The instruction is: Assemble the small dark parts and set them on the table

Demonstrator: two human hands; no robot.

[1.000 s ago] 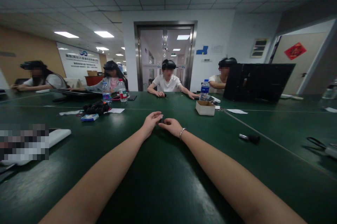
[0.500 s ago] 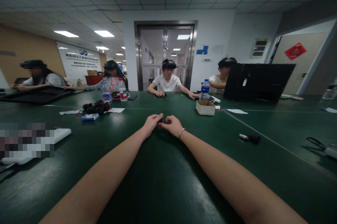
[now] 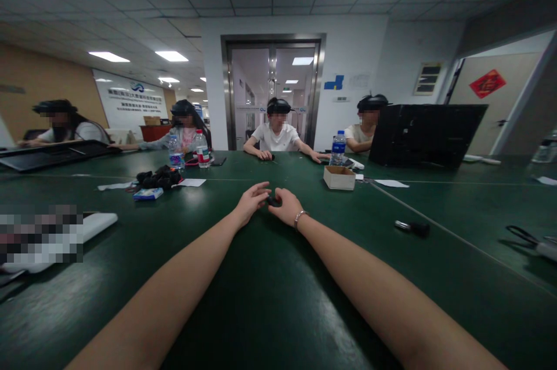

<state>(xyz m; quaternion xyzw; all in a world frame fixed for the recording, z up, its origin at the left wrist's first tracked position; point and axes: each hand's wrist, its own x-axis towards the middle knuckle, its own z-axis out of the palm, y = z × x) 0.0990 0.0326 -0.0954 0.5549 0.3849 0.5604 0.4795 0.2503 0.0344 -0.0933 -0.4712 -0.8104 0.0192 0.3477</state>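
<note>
Out over the green table (image 3: 278, 312), my two hands are close together at mid-view. Between the thumb and fingers of my right hand (image 3: 287, 207) is a small black object (image 3: 274, 202), too small and dark to name. A silver bracelet (image 3: 299, 218) circles my right wrist. Just to the left, my left hand (image 3: 251, 203) has its fingers stretched out and apart, with the tips near the black object. Whether the left fingertips touch it I cannot tell.
A small open cardboard box (image 3: 339, 178) stands ahead to the right. Further right lies a black-and-silver brush-like item (image 3: 412, 227). Left are a blue-and-white packet (image 3: 148, 193), black items (image 3: 160, 176) and bottles (image 3: 202, 149). Several people in headsets sit opposite; a black monitor (image 3: 429, 135) stands right.
My left fingers have opened and lifted off the small black object, which now shows more plainly in my right hand. At far left, the flat black panel before a co-worker has tilted.
</note>
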